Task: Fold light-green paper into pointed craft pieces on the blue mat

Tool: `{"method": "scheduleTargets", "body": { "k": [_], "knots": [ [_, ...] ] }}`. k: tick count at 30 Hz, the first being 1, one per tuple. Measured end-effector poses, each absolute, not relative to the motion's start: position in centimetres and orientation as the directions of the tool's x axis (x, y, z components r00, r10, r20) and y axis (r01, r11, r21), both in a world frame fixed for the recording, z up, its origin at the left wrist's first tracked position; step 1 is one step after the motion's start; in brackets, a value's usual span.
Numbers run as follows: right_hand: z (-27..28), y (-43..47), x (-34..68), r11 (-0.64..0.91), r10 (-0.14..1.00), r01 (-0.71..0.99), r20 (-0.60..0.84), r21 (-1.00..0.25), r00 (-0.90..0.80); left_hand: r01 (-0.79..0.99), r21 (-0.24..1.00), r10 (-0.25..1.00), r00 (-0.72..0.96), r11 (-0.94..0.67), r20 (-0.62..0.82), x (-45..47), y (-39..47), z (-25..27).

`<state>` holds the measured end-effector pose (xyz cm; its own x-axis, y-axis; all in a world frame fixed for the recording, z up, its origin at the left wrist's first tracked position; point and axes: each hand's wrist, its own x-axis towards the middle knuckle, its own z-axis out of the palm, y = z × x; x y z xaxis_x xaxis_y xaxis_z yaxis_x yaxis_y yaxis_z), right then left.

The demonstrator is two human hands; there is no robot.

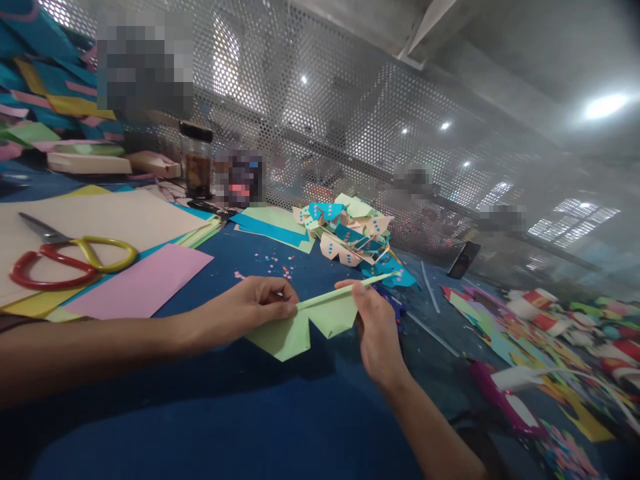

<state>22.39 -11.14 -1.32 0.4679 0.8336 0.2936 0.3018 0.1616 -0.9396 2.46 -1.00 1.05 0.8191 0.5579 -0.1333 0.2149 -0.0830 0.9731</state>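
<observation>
A piece of light green folded paper [327, 313] with a notch in its lower edge is held above the blue table. My left hand [260, 303] pinches its folded upper edge near the left end. Toward the right end, my right hand [375, 327] grips the same fold between thumb and fingers, and a thin tip of paper sticks out past it. Just beyond lies a pile of folded paper pieces [350, 233] in cream, blue and green, some with small punched squares. Small paper bits [273, 263] are scattered behind my left hand. A dark blue object [395, 303] is partly hidden behind my right hand.
Scissors [75, 257] with red and yellow handles lie on paper sheets [125, 213] at left, near a pink sheet [145, 280]. A dark-lidded jar [197, 163] stands behind. Colourful paper scraps [530, 333] and a purple-and-white device [507, 400] are at right. A perforated metal screen [340, 100] closes the back.
</observation>
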Motion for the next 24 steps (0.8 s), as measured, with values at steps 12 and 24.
{"method": "scheduleTargets", "body": {
  "k": [12, 24],
  "knots": [
    [-1.2, -11.2, 21.6, 0.052, 0.901, 0.228, 0.144, -0.972, 0.408, 0.217, 0.964, 0.466, 0.876, -0.156, -0.122, 2.5, -1.8, 0.4],
    [-1.1, -11.1, 21.4, 0.071, 0.927, 0.25, 0.156, -0.966, 0.341, 0.214, 0.971, 0.429, 0.891, -0.107, -0.149, 2.6, -2.2, 0.0]
  ]
}}
